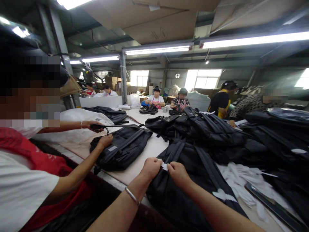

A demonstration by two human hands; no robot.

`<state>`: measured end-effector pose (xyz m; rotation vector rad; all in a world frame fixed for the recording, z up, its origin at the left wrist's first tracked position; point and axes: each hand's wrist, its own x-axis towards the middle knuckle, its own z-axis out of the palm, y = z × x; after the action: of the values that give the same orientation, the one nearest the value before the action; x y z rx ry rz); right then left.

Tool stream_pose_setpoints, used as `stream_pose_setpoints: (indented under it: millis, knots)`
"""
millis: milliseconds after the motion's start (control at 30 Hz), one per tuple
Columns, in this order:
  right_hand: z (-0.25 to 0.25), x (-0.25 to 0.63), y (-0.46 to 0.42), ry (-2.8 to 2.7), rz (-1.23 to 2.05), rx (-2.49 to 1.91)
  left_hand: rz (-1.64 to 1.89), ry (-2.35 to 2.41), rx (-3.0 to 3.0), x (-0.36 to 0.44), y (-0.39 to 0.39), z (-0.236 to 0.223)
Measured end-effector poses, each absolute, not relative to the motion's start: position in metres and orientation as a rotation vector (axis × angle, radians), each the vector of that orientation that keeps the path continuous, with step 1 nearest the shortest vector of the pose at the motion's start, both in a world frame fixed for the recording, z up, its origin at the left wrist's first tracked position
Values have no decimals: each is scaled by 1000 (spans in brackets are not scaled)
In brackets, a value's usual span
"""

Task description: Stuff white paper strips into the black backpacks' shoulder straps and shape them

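Note:
A black backpack (190, 174) lies on the table right in front of me, straps up. My left hand (151, 168) and my right hand (178, 174) meet over its near end, both closed in a pinch on a small white tag (164, 166) between them. A metal bangle (132, 196) sits on my left wrist.
A co-worker's hands (104, 140) at the left hold another black backpack (123, 146) and its strap. More black bags (205, 129) are heaped in the middle and at the right. White paper pieces (238, 180) lie at the right. Several people work at the table's far end.

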<state>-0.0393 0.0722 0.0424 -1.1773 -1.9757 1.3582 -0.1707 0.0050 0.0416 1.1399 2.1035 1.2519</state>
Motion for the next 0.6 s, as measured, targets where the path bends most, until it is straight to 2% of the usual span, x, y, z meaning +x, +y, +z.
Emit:
stream_pose_setpoints:
  millis: [200,367,467,600]
  knots:
    - [30,-30,64,-1670,1779,-1488,1265,2063,1153,-173,-19,40]
    - [26,-35,49,-1148,2272,-1380,1099,2031,1167,-172,-27,47]
    - [19,-48,47,-1000,2266,-1281,1072,1991,1037,-170,-17,50]
    - [8,-53,48,-1061,2071,-1273,1138,1847,897,-169,-7,45]
